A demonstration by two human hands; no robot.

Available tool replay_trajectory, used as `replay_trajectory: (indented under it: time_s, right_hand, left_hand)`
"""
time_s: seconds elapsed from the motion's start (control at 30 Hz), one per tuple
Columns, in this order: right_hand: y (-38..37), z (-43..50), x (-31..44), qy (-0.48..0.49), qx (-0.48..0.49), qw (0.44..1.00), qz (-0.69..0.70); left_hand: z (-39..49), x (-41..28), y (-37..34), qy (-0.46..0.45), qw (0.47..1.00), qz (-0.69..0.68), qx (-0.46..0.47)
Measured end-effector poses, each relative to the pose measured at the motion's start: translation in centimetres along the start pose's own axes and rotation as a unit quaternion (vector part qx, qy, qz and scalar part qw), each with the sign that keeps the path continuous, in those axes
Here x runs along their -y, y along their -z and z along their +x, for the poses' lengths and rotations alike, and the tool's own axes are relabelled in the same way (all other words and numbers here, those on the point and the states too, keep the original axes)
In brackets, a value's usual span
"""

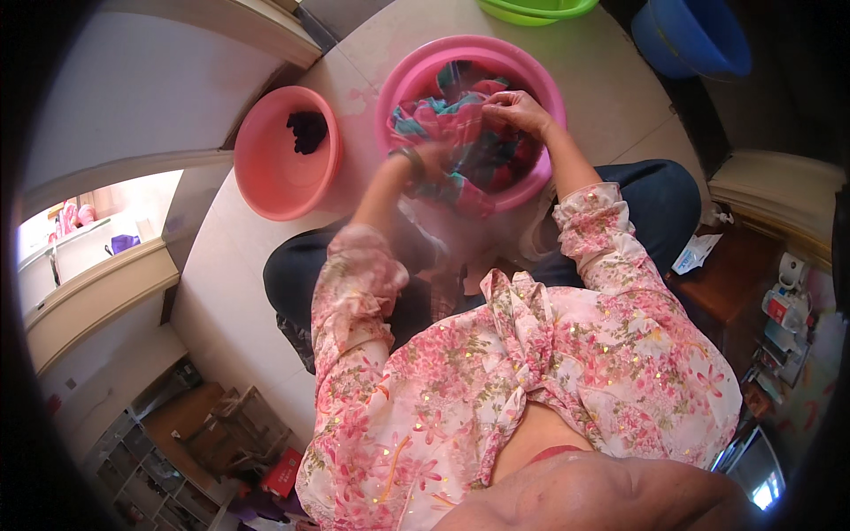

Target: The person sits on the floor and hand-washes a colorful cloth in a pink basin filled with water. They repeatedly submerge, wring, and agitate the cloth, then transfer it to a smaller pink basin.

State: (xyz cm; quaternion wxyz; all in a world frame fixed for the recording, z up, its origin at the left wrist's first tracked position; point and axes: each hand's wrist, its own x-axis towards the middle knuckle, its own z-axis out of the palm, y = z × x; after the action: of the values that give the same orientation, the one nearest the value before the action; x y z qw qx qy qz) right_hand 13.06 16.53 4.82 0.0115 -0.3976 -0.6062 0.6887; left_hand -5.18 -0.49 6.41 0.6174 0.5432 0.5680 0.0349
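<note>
A pink plastic basin (554,106) stands on the floor in front of me and holds a wet plaid cloth (465,119) in red, pink and teal. With fingers bent, my right hand (516,111) pinches the cloth near the basin's right side. Blurred by motion, my left hand (435,162) is on the cloth at the lower left, with a dark bangle (410,162) around the wrist. Part of the cloth hangs over the near rim. How the left fingers lie is hard to make out.
To the left, an orange-pink basin (265,169) holds a small dark cloth (307,131). A green basin (539,14) and a blue basin (690,36) are at the far side. My bent knees flank the pink basin. A brown surface with a white packet (696,254) lies at right.
</note>
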Motion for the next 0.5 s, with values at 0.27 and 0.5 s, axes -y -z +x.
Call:
replay_trajectory:
  time_s: [0.27,0.5]
  right_hand:
    - [0.1,0.7,4.3,0.075,0.133,0.98,0.131]
    - [-0.1,7.1,-2.9,0.172,-0.016,0.943,-0.285]
  left_hand:
    - [3.4,1.8,5.1,-0.148,0.938,-0.163,-0.267]
    - [5.6,5.5,7.7,-0.131,0.697,-0.562,-0.425]
